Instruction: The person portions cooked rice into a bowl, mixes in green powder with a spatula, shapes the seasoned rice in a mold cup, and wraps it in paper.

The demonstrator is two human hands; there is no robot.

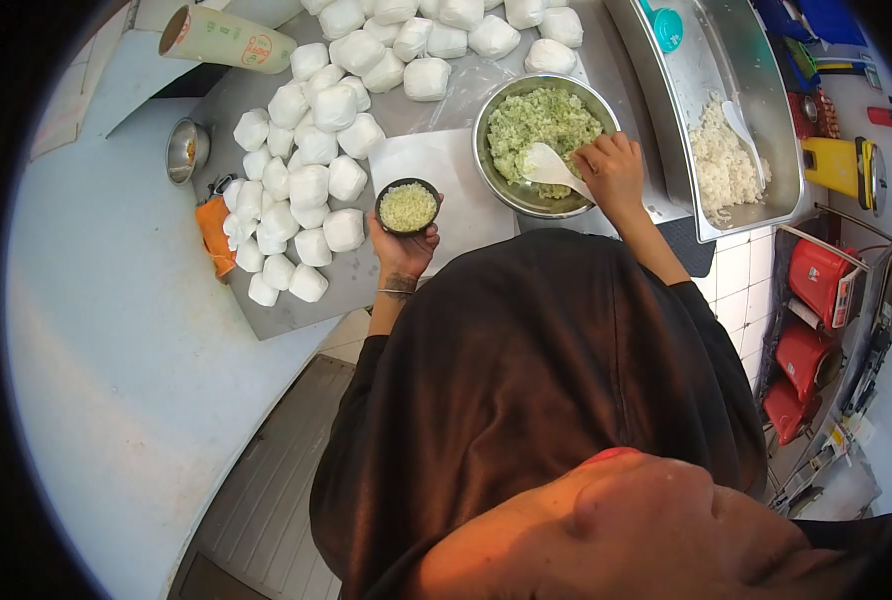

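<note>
In my left hand rests a small black bowl filled with pale green rice. My right hand grips the handle of a white rice paddle. The paddle's blade lies on the green rice inside a round steel mixing bowl. Under and beside the bowls is a white paper sheet. To the left and behind, many white wrapped bundles are heaped on the steel table; their contents are hidden.
A deep steel pan at right holds white rice and another paddle. At left are a printed cup stack, a small metal bowl and an orange cloth. Red containers stand on a rack at far right.
</note>
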